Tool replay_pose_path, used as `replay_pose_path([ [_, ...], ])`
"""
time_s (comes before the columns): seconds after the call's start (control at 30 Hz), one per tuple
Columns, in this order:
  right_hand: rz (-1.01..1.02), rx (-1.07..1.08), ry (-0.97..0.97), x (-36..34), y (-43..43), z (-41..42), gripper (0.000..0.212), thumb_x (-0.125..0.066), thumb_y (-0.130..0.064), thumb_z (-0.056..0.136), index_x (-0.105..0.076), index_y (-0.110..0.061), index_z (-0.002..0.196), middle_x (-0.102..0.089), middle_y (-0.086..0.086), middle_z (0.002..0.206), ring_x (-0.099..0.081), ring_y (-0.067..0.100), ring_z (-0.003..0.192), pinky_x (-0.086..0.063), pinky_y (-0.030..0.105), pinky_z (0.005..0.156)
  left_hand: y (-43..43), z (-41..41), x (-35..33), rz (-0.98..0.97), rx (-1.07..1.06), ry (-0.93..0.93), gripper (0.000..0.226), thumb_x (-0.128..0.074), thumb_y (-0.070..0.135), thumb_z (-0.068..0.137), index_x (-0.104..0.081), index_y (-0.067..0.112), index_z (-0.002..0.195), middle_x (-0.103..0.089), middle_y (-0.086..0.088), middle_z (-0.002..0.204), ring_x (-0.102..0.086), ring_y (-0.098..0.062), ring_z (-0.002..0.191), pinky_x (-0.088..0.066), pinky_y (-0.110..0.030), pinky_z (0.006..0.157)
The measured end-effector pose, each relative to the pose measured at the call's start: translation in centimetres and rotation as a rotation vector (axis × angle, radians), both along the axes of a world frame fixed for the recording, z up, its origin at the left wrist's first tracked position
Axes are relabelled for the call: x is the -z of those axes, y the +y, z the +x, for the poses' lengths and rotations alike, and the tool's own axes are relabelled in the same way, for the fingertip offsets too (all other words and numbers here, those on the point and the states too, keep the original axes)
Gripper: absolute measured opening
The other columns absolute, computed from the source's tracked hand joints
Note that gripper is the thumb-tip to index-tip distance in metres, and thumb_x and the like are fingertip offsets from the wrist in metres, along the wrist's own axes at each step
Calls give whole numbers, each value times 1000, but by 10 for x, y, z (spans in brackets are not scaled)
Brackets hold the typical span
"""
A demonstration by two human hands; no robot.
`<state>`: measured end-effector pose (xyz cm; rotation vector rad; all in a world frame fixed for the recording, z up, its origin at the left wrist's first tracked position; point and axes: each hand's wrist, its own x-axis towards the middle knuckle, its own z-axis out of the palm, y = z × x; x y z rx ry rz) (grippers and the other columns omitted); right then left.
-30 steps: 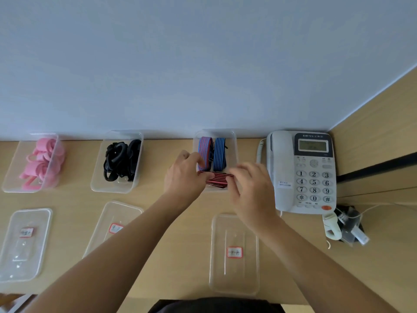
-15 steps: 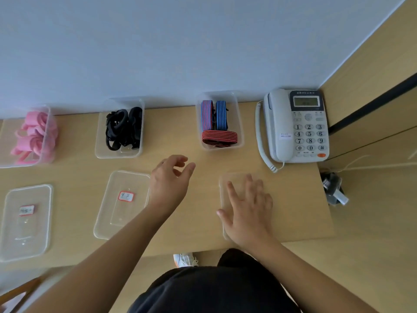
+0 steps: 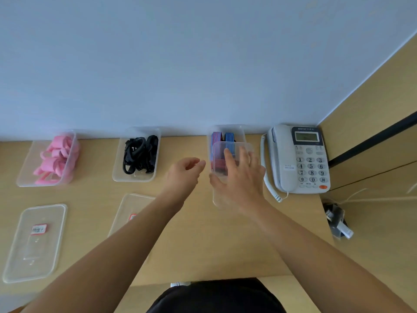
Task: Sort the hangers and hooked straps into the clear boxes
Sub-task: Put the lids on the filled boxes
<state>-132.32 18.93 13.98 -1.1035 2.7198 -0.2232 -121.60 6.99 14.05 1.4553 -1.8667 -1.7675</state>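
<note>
Three clear boxes stand along the wall. The left box (image 3: pixel 23 177) holds pink hangers (image 3: pixel 56 159), and the middle box (image 3: pixel 117 175) holds black hooked straps (image 3: pixel 138 154). In the right box (image 3: pixel 226 128) lie red-and-blue striped straps (image 3: pixel 216 137). My right hand (image 3: pixel 239 184) holds a clear lid (image 3: pixel 234 146) tilted over the near half of the right box, fingers spread on top and thumb at its left edge. My left hand (image 3: pixel 184 175) hovers just left of that box, fingers loosely curled, holding nothing.
Two more clear lids with red labels lie on the desk, one at the near left (image 3: pixel 33 242) and one partly under my left forearm (image 3: pixel 133 204). A white desk phone (image 3: pixel 297 159) stands right of the boxes. A wooden side panel rises at the right, with cable clutter (image 3: pixel 336 220) below.
My right hand has lifted the lid off the desk and carried it forward over the striped-strap box. My left hand moved forward to the box's left side.
</note>
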Motion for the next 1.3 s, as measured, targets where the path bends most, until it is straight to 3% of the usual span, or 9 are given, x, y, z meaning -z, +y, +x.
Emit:
replay_pose_path([
  [0.13,16,-27,15,9,-38,-33,82,-37,-68,85,-28,-24,154,-18,20,163,-7,42,151,-25,57,108,-18,-34,2,96,-57,24,10,-71,35,96,-74,28,89,-76,2,97,-73,-21,95,-64,-39,83],
  [0.37,63,-98,91,28,-61,-55,75,-30,-72,88,-42,-25,145,-31,18,159,-31,39,138,-30,51,94,-35,-72,14,133,-129,-17,11,-73,20,92,-78,17,83,-78,-8,85,-73,-27,79,-65,-41,75],
  [0.53,-3,-114,47,44,-54,-50,82,-29,-71,92,-27,-21,156,-14,24,166,-10,45,152,-19,60,114,-42,-81,24,98,-115,-94,7,-75,18,90,-74,13,85,-76,-10,85,-73,-32,82,-63,-53,83],
  [0.67,-25,-111,17,50,-55,-50,85,-22,-73,93,-15,-20,159,2,24,167,13,41,154,-4,61,122,-45,-85,25,68,-84,-132,6,-74,15,91,-71,14,96,-74,-8,90,-73,-33,92,-62,-52,86],
  [0.8,-6,-123,25,49,-56,-51,85,-24,-72,92,-17,-20,158,1,26,167,10,43,154,-4,60,121,-46,-87,22,-85,-2,-123,44,-70,8,91,-61,34,125,-71,5,97,-71,-17,92,-57,-29,70],
  [0.9,23,-136,27,48,-55,-50,86,-20,-73,90,-15,-20,158,2,26,167,9,44,154,-4,60,121,-44,-85,19,-150,73,-99,67,-61,1,90,-58,45,140,-70,9,92,-69,-15,89,-56,-24,74],
  [1.03,11,-127,30,48,-55,-51,85,-23,-73,92,-18,-20,158,-2,26,167,7,44,154,-5,60,120,-50,-84,16,-128,120,-115,63,-63,6,93,-57,40,146,-72,1,96,-71,-21,92,-60,-30,85],
  [1.2,54,-142,3,45,-51,-48,90,-11,-77,88,-12,-21,159,3,24,167,9,42,154,-2,60,121,-48,-86,12,-183,214,-185,68,-60,5,91,-51,36,150,-72,0,85,-67,-8,84,-48,-14,64],
  [1.3,31,-135,-6,45,-42,-38,89,-11,-77,90,-14,-21,160,2,23,167,9,41,154,-2,60,121,-44,-78,12,-194,232,-192,67,-63,4,90,-53,34,149,-72,1,82,-67,-9,82,-53,-18,68],
])
